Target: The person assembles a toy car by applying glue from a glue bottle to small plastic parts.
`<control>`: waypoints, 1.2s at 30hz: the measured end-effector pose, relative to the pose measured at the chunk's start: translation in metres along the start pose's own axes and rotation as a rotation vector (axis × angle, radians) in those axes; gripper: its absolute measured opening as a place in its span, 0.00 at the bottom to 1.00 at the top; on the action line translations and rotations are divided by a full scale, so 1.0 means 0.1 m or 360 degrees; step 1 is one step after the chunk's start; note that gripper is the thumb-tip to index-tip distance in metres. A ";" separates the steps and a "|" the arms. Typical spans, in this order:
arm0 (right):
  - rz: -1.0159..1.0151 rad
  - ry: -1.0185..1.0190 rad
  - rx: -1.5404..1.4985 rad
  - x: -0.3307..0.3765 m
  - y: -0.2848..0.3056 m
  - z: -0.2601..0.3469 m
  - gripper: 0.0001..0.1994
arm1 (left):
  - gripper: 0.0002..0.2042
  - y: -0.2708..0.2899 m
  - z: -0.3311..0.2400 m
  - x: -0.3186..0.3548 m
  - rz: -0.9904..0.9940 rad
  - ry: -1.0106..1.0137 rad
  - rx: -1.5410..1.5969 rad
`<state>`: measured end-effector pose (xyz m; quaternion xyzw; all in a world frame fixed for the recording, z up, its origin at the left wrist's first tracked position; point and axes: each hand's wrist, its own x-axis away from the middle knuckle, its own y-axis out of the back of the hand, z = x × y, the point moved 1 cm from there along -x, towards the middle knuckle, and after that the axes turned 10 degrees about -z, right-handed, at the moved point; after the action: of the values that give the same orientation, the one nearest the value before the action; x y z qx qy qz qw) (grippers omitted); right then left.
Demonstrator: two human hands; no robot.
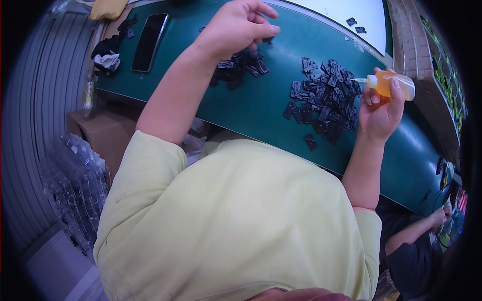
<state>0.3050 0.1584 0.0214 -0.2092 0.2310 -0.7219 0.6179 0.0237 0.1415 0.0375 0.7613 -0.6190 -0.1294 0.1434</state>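
My right hand (384, 108) is wrapped round a small squeeze bottle (389, 84) of amber liquid. Its white cap and thin needle tip point left, over the edge of a big heap of small black plastic parts (329, 98). My left hand (241, 27) hovers at the far side of the green table, fingers loosely bent and thumb apart from the forefinger. Just under its fingertips shows a single black part (268, 40), which looks to be on the table rather than gripped. A smaller heap of the same black parts (246, 64) lies below that hand.
A dark phone (149, 42) lies on the green table (271, 113) at left, near a crumpled dark and white cloth (107, 61). On a white board (331, 20) at the back are two black parts (356, 26). A co-worker's arm (416, 231) reaches in at lower right.
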 end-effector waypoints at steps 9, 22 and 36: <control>0.0050 -0.0076 0.0016 0.04 -0.01 -0.07 0.14 | 0.11 -0.80 -0.03 0.29 0.0507 0.0645 0.1055; 0.0240 0.0612 0.0521 0.11 0.02 -0.16 0.12 | 0.10 -0.84 0.02 0.33 0.0543 0.0720 0.0978; 0.0304 0.0588 0.0591 0.12 0.00 -0.17 0.11 | 0.10 -0.83 0.02 0.34 0.0537 0.0721 0.0940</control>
<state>0.2934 0.1477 0.0082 0.0655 0.2222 -0.7162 0.6584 0.1051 0.1244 0.0035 0.6666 -0.6986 0.2503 0.0705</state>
